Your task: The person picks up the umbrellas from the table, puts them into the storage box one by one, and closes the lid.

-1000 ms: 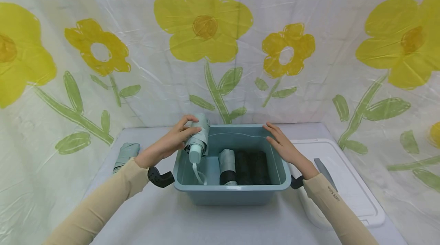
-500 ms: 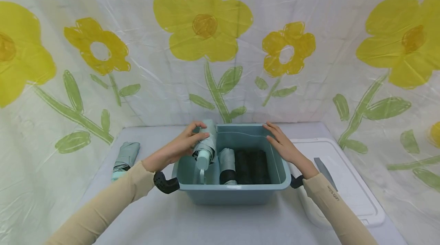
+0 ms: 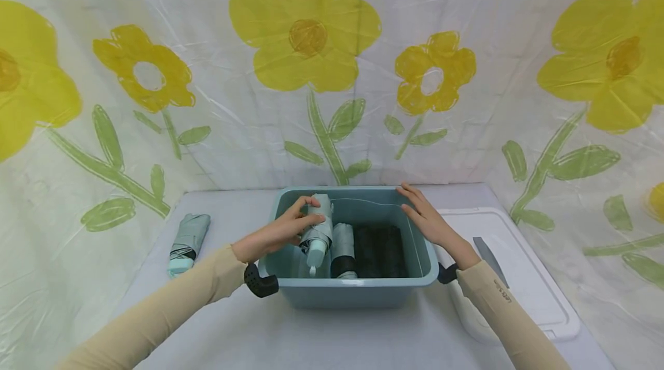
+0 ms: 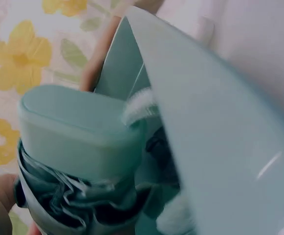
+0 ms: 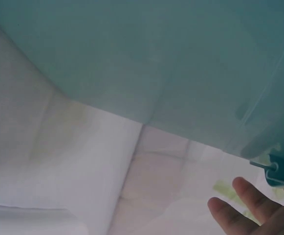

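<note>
left hand (image 3: 275, 234) curled round a folded mint umbrella (image 3: 317, 231), held tilted inside the teal bin (image 3: 353, 292), just beside a grey umbrella (image 3: 343, 241) and black ones (image 3: 378, 250). right hand (image 3: 427, 217) flat, fingers straight, resting on the bin's right rim.

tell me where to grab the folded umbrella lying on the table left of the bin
Probably around the middle of the umbrella, coming from above. It lies flat and alone on the table, left of the bin, its pale handle end toward the near edge, so the folded body is open to a wrap of the fingers. The left hand, nearest to it, holds another umbrella.
</note>
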The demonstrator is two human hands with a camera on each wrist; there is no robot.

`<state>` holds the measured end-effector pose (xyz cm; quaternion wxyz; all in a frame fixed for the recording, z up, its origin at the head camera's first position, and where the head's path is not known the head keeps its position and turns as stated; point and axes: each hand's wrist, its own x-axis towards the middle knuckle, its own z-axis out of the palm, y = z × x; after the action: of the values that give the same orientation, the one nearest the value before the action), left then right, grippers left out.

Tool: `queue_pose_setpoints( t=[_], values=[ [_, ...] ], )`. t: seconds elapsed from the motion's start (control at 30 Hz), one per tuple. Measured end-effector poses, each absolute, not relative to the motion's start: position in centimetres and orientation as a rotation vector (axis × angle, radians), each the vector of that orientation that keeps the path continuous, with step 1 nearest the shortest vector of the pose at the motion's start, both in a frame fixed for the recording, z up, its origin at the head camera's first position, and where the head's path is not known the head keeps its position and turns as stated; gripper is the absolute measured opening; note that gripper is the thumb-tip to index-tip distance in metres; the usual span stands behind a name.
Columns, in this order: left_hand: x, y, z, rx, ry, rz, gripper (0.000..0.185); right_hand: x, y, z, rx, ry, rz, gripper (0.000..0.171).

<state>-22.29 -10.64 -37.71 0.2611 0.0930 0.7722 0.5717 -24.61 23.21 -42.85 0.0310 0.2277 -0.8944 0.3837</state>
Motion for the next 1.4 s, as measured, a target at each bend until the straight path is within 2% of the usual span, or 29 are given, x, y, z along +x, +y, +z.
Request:
queue_pose_setpoints(
  t=[0.83,1.4],
  values=[
    [-25.0,-8.8,-39.0,0.101,1.985,1.402,0.044,-24.7,23.3,-42.9,0.694,-2.761,1.184,0.048],
    [-25.5,-8.4,-40.9,0.099,2.021,1.348,0.037,-24.6,23.3,-43.0,0.701,-2.747,1.203,0.048]
  ],
)
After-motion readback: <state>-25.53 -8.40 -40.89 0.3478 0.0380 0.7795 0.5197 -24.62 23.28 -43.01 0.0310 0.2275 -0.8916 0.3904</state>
